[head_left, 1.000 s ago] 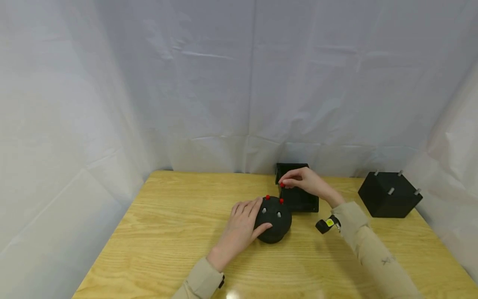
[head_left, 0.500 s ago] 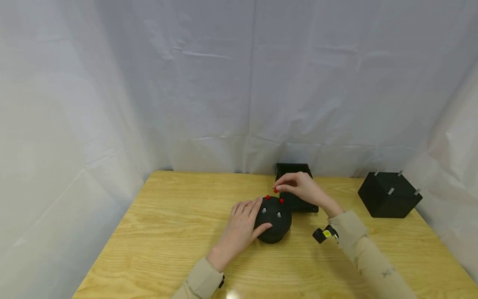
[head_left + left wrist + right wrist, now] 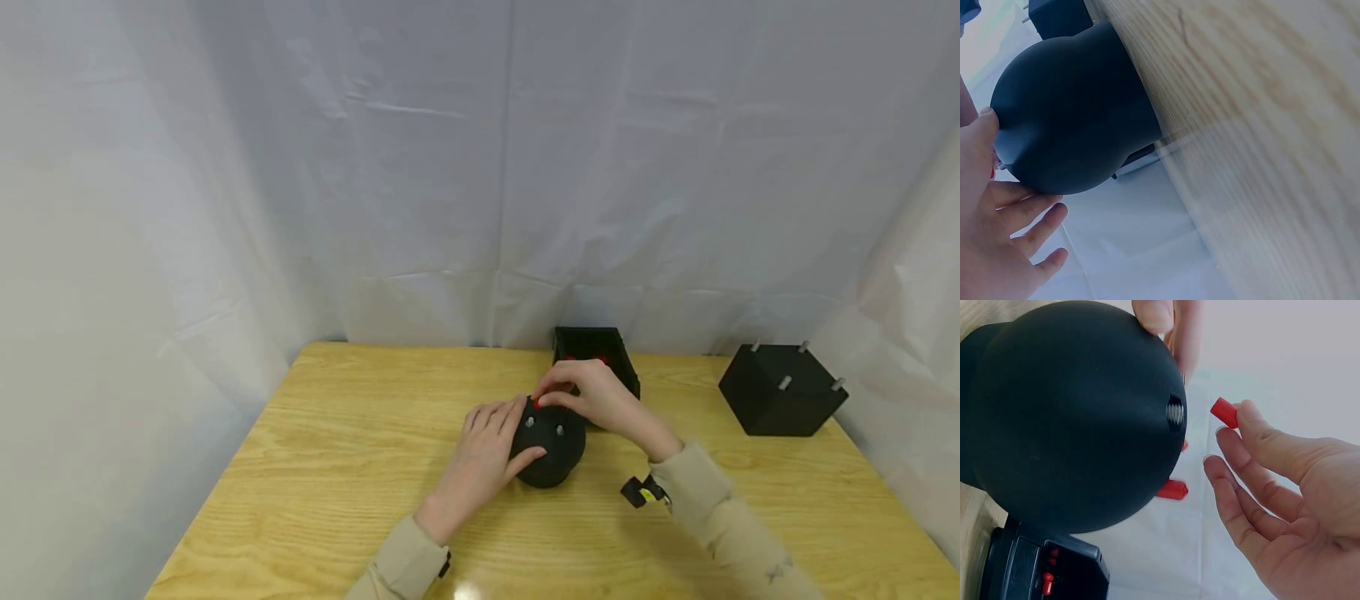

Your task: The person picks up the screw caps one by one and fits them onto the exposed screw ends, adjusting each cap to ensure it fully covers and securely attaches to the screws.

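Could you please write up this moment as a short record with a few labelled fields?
surface: wooden table
left hand: left hand rests on the black dome, fingers relaxed
right hand: right hand pinches a red cap near a threaded stud on the dome
already fitted: red cap on stud
behind dome: open black box with red caps inside
far right: black cube with bare studs

Red cap (image 3: 1225, 412): far end hidden behind fingertips (image 3: 1254, 419).
Black tray (image 3: 597, 354): near part hidden behind right hand (image 3: 592, 398).
Tray contents: too small to identify.
Left wrist view: tabletop (image 3: 1260, 125) blurred.
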